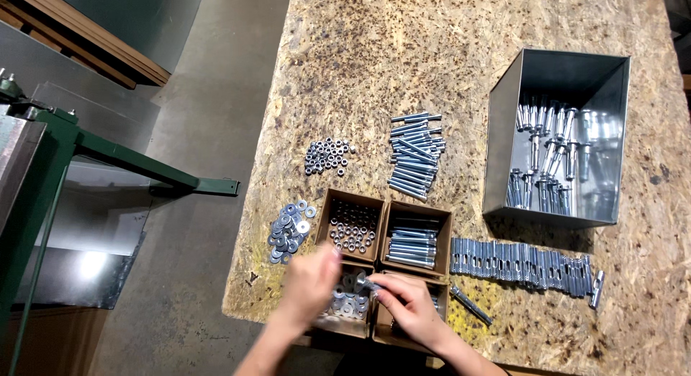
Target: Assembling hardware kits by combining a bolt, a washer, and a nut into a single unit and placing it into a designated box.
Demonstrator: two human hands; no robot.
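Note:
My left hand point(309, 282) hovers over a small cardboard box of washers point(348, 304) at the table's near edge, fingers pinched together and blurred; whether it holds anything I cannot tell. My right hand point(410, 307) lies over the box next to it, gripping a short silver bolt point(367, 283) whose end points left toward the left hand. Two more boxes sit just behind: one with nuts point(351, 228), one with long bolts point(412, 243).
Loose piles lie on the chipboard table point(468, 52): washers point(289, 230), nuts point(326, 156), bolts point(416, 154), a row of sleeve anchors point(522, 264). A metal bin point(558, 135) with assembled anchors stands at the right. A green machine frame point(50, 138) stands left, off the table.

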